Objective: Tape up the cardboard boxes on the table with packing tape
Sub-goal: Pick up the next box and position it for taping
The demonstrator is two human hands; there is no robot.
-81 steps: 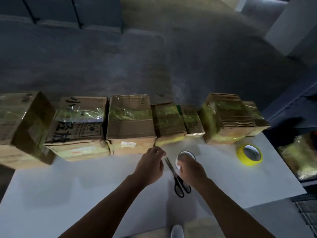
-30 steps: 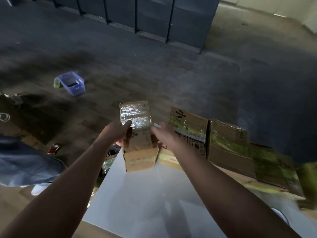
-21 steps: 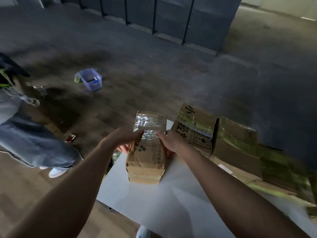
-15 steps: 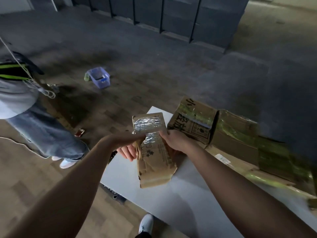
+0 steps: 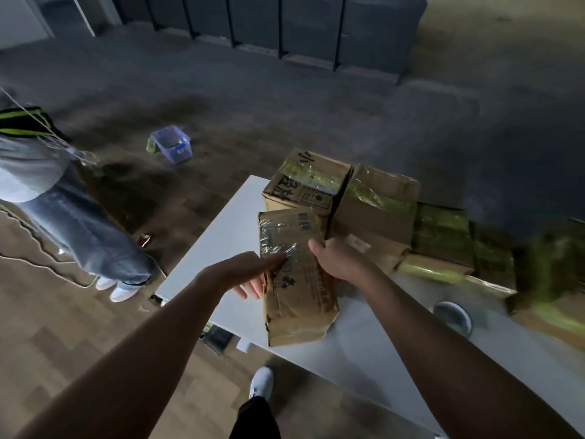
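Cardboard fills both hands: a small box (image 5: 297,289) is held tilted over the left end of the white bench (image 5: 228,236), with its far end raised and its near end low above the bench's near edge. I cannot tell whether that near end touches the bench. Crinkled clear tape covers the upper half of the small box, and dark print shows on the bare cardboard below it.

The left hand (image 5: 243,270) is grasping the small box from its left side, thumb laid across the taped top and fingers showing underneath. The right hand (image 5: 335,258) is grasping the right edge, thumb on top and the other fingers curled out of sight behind.

Just beyond the small box, a row of boxes (image 5: 376,201) runs along the far side of the bench, side by side and banded with yellowish tape. The leftmost box (image 5: 304,185) carries large black characters, and the ones to the right smear into blur. A pale roll (image 5: 452,315), also blurred, lies on the bench to the right of the right arm.

On the floor to the left stands another person in jeans (image 5: 79,229) and white shoes (image 5: 117,289). A blue plastic tub (image 5: 172,144) sits further back on the floor. Dark cabinets (image 5: 285,20) line the far wall.
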